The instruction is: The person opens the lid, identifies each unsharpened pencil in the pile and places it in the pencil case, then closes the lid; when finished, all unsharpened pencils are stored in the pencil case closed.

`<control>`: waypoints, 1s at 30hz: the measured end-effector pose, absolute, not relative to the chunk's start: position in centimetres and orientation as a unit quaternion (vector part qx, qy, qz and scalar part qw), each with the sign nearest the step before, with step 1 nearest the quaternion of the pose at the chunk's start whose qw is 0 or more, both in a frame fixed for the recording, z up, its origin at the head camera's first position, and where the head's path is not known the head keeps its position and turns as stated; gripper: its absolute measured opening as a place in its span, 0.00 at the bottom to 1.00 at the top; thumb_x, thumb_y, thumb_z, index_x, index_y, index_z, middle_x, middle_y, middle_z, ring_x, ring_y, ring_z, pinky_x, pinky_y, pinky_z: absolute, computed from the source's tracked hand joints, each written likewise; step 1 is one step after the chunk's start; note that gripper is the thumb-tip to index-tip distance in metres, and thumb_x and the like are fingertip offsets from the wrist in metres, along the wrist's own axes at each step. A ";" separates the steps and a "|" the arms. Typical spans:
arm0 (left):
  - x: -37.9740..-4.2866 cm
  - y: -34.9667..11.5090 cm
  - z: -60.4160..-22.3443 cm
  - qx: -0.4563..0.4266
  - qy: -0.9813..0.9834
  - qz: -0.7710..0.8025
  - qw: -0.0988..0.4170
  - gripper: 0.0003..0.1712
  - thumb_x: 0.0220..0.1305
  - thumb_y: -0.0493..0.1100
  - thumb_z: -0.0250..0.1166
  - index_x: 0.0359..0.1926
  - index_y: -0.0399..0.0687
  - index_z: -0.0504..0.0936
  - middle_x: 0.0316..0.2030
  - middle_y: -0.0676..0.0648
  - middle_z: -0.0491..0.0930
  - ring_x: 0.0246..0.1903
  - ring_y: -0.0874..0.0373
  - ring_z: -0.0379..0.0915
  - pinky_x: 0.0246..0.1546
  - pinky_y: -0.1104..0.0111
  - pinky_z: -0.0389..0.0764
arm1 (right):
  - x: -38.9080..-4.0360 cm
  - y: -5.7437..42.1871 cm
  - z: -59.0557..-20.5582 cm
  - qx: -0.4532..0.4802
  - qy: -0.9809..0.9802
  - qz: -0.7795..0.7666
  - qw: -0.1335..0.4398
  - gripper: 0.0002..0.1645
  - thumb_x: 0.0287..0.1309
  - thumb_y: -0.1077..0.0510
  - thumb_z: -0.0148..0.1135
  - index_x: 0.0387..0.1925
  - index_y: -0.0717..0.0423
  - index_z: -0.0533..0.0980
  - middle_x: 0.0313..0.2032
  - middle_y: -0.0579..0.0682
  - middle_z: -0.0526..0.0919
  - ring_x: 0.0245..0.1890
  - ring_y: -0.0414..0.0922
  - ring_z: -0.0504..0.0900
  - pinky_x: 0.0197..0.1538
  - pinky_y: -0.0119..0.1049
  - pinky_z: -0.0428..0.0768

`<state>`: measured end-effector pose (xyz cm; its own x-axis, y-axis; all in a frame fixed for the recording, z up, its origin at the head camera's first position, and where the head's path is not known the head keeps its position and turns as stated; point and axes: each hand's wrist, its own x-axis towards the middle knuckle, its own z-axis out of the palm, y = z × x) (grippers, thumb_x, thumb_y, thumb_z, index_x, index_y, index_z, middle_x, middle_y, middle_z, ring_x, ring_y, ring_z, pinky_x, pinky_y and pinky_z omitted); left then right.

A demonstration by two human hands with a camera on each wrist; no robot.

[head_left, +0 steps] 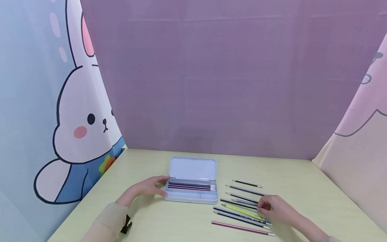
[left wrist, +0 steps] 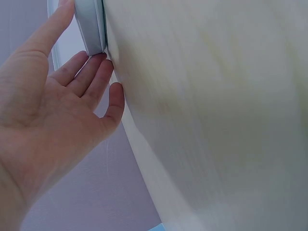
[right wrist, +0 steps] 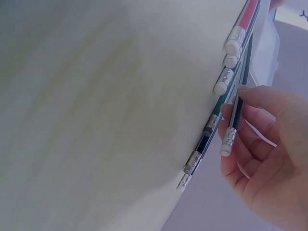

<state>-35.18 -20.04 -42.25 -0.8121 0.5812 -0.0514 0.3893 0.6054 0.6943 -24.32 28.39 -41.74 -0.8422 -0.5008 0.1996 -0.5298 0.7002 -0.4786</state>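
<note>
A pale pencil case point(head_left: 185, 196) lies with its lid point(head_left: 193, 168) raised at the back. Several dark and red pencils point(head_left: 190, 186) fill its rear compartment. At the case's left end, my left hand point(head_left: 149, 186) holds it between the thumb at the front corner and fingers at the back; the left wrist view shows the fingertips against the case end point(left wrist: 90, 29). My right hand point(head_left: 276, 210) pinches a dark pencil point(right wrist: 237, 108) near its white-eraser end, between thumb and fingers. In the right wrist view this pencil stands slightly apart from the others.
Loose pencils lie on the table right of the case, among them a yellow-green one point(head_left: 242, 211), a red one point(head_left: 239, 228) and a short dark one point(head_left: 246, 183). The case's front compartment has a divider. A purple cloth point(head_left: 226, 84) hangs behind the table.
</note>
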 end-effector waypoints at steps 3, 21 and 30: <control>-35.1 -20.0 -42.2 0.273 0.886 0.349 0.139 0.42 0.53 0.50 0.70 0.66 0.40 0.64 0.62 0.37 0.68 0.61 0.41 0.63 0.62 0.42 0.59 | -24.4 28.5 -41.6 0.297 -0.914 0.274 0.045 0.03 0.55 0.61 0.63 0.28 0.51 0.78 0.24 0.37 0.78 0.24 0.26 0.71 0.25 0.25 0.74; -35.1 -20.0 -42.4 0.262 0.888 0.351 0.138 0.43 0.52 0.51 0.71 0.66 0.42 0.65 0.62 0.38 0.68 0.60 0.41 0.64 0.62 0.42 0.59 | -25.8 27.2 -39.8 0.310 -0.898 0.279 0.135 0.03 0.54 0.63 0.65 0.29 0.51 0.79 0.25 0.38 0.78 0.24 0.27 0.71 0.21 0.26 0.72; -35.4 -20.0 -42.5 0.265 0.889 0.347 0.135 0.42 0.52 0.51 0.70 0.66 0.42 0.65 0.62 0.39 0.68 0.60 0.42 0.64 0.62 0.42 0.59 | -26.8 26.3 -39.3 0.298 -0.901 0.272 0.157 0.03 0.53 0.62 0.65 0.30 0.50 0.81 0.26 0.37 0.79 0.25 0.26 0.72 0.23 0.26 0.73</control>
<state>-35.36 -20.01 -42.52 -0.8233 0.5648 -0.0553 0.3779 0.6183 0.6891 -26.80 26.34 -39.27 -0.7730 -0.4516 0.4456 -0.6227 0.6746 -0.3965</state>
